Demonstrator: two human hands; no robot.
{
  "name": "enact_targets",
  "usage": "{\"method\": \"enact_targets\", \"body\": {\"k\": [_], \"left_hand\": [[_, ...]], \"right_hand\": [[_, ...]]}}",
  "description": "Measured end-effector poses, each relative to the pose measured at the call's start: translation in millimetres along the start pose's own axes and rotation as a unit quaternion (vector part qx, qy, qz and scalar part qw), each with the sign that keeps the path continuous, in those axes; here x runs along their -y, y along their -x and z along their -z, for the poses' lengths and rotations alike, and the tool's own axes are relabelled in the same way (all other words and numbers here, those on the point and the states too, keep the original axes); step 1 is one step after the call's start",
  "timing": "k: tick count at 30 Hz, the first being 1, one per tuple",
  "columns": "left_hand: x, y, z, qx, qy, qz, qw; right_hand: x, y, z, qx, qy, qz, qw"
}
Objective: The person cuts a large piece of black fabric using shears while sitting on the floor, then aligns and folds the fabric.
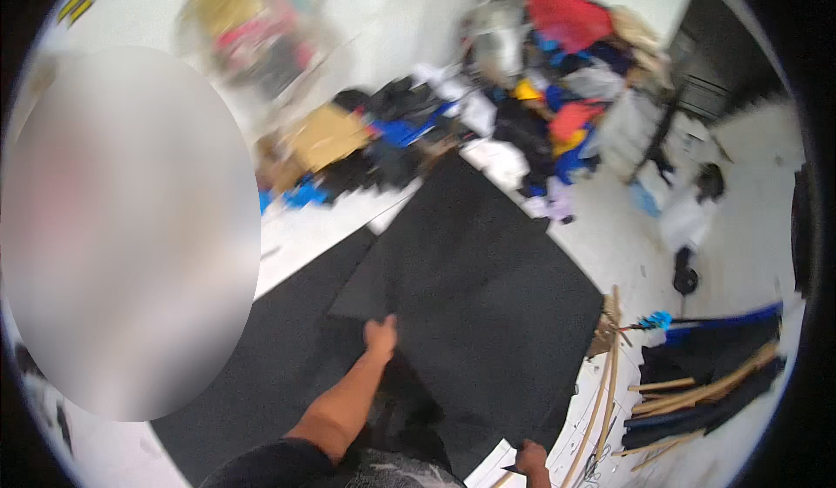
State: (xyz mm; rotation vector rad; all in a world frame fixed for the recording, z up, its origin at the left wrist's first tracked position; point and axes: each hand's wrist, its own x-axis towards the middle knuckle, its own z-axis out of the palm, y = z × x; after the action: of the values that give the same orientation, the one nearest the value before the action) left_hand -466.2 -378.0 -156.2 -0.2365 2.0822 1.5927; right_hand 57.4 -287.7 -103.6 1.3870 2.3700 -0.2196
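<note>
A large black sheet with straight edges spreads out in front of me, one corner pointing to the far side. My left hand is closed on its near left edge, where the material creases and lifts. Under and to the left of it lies another black sheet. At the lower edge my right hand is closed beside the near right edge of the large sheet. A small dark tip shows at its fingers; I cannot make out what it belongs to.
A heap of mixed-colour fabric scraps lies beyond the sheets, with a tan piece at its left. Long thin wooden strips run along the right side. Dark folded fabric with more strips sits further right. A blurred oval hides the left.
</note>
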Motion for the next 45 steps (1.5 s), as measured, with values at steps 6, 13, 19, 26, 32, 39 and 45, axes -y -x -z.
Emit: {"method": "enact_targets", "body": {"k": [6, 13, 19, 26, 32, 39, 45], "left_hand": [[40, 53, 126, 0.046, -0.039, 0.0, 0.998], [119, 99, 306, 0.029, 0.019, -0.023, 0.999], [140, 121, 435, 0.072, -0.042, -0.027, 0.996], [127, 182, 565, 0.078, -0.114, -0.078, 0.987], [178, 185, 694, 0.149, 0.045, -0.124, 0.98], [206, 173, 875, 0.179, -0.006, -0.127, 0.975], [233, 194, 1028, 0.203, -0.025, -0.139, 0.969]], "right_hand": [[52, 112, -44, 0.106, 0.069, 0.019, 0.992], [99, 224, -105, 0.309, 0.185, 0.104, 0.927], [196, 335, -178, 0.246, 0.103, 0.082, 0.96], [274, 495, -235, 0.123, 0.056, -0.026, 0.991], [381, 612, -291, 0.002, -0.045, -0.171, 0.984], [517, 762, -291, -0.021, -0.048, -0.204, 0.978], [594, 902, -282, -0.05, -0.098, -0.237, 0.965]]}}
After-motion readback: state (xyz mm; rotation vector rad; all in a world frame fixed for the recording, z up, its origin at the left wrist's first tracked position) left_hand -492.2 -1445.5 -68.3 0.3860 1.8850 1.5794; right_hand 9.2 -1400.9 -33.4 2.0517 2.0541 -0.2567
